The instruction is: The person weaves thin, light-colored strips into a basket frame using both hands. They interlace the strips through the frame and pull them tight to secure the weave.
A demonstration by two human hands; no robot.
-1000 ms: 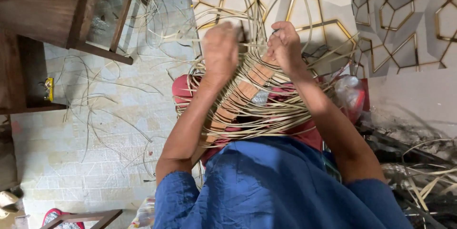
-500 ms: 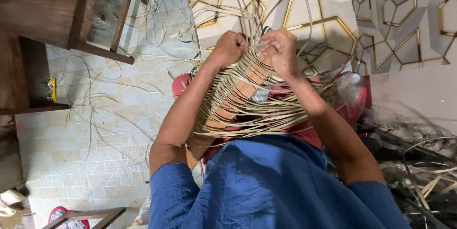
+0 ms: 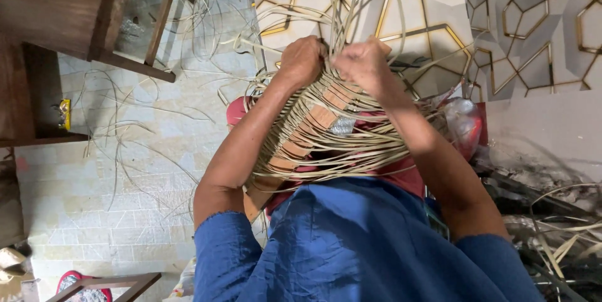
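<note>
A half-woven basket of pale cane strips (image 3: 326,132) rests on my lap, built around a brown wooden form (image 3: 313,127). My left hand (image 3: 302,60) is closed on the strips at the basket's far edge. My right hand (image 3: 364,65) grips the strips right beside it, knuckles almost touching the left. Loose strip ends (image 3: 351,1) fan out beyond both hands. My blue sleeves (image 3: 351,245) fill the bottom of the view.
A dark wooden table (image 3: 69,13) stands at the upper left. Stray cane strips (image 3: 144,145) lie scattered on the pale tiled floor. A wall with gold hexagon lines (image 3: 527,26) is at the upper right, with a heap of cane (image 3: 552,233) at the lower right.
Both hands have drawn closer together at the basket's far edge and tightened on the strips. The basket has tilted slightly toward me.
</note>
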